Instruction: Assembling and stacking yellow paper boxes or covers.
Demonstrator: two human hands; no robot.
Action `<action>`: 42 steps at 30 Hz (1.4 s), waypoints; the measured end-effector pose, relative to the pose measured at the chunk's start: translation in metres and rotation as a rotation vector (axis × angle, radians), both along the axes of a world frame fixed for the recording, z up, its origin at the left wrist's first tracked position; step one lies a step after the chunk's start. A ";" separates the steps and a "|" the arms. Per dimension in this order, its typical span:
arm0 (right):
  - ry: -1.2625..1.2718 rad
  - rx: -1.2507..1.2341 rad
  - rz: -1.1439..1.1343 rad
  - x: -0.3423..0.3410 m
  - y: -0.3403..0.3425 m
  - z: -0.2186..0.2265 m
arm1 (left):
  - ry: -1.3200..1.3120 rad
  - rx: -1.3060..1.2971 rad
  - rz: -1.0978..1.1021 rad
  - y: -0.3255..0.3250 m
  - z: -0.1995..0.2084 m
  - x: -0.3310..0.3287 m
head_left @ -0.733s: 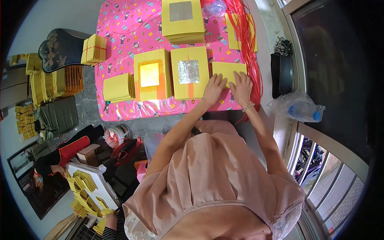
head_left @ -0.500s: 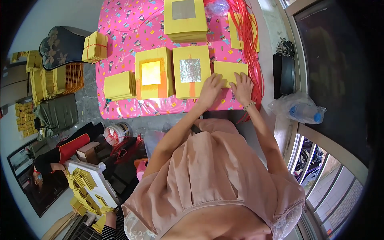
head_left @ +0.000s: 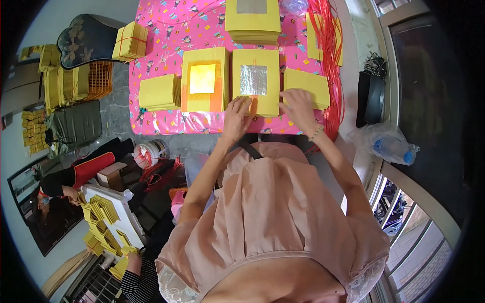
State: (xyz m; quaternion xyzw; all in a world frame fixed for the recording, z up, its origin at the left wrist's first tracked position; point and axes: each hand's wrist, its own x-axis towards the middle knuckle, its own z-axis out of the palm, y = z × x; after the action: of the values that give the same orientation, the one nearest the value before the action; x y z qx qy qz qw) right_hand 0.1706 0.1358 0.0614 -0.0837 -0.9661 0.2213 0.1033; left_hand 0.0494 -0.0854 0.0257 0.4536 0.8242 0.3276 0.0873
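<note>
My left hand (head_left: 236,119) rests at the near left corner of a stack of yellow paper sheets (head_left: 254,81) with a silver square on top. Its fingers are stretched out over the near edge. My right hand (head_left: 300,110) is between that stack and a lower pile of folded yellow paper (head_left: 310,88) to its right. Its fingers are apart and bent toward the silver-square stack, with nothing seen in them. Left of these lies another yellow stack (head_left: 203,81), with a gold square and an orange patch, and then a folded yellow pile (head_left: 158,92).
A pink patterned tablecloth (head_left: 177,124) covers the table. Farther back is a thick yellow stack (head_left: 252,25); red plastic strings (head_left: 329,60) hang along the right edge. A tied yellow bundle (head_left: 130,41) sits at the left. Another person's striped sleeve (head_left: 139,280) shows at lower left.
Both hands have left the folded pile on the right. My left hand has moved left to the silver-square stack, and my right hand has shifted to the gap beside it. The view has shifted slightly.
</note>
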 end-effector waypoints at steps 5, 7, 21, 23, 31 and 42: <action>-0.067 0.060 0.203 -0.015 -0.040 -0.029 | -0.009 -0.022 0.009 -0.004 -0.007 -0.004; -0.105 0.119 0.233 -0.015 -0.045 -0.038 | -0.027 -0.044 0.013 -0.006 -0.010 -0.005; -0.144 -0.126 0.195 -0.027 -0.030 -0.042 | -0.092 -0.015 0.018 -0.010 -0.014 -0.010; -0.156 -0.142 0.184 -0.028 -0.030 -0.041 | -0.097 -0.010 0.013 -0.011 -0.014 -0.011; -0.249 -0.198 0.151 -0.033 -0.028 -0.035 | -0.137 0.013 0.020 -0.012 -0.014 -0.013; -0.283 -0.229 0.142 -0.036 -0.026 -0.030 | -0.115 -0.005 0.021 -0.009 -0.007 -0.014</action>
State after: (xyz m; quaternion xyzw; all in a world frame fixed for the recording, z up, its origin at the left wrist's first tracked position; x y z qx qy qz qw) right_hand 0.1346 0.1101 0.0318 -0.0568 -0.9430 0.3225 -0.0597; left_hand 0.0359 -0.0948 0.0192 0.4249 0.8234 0.3521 0.1321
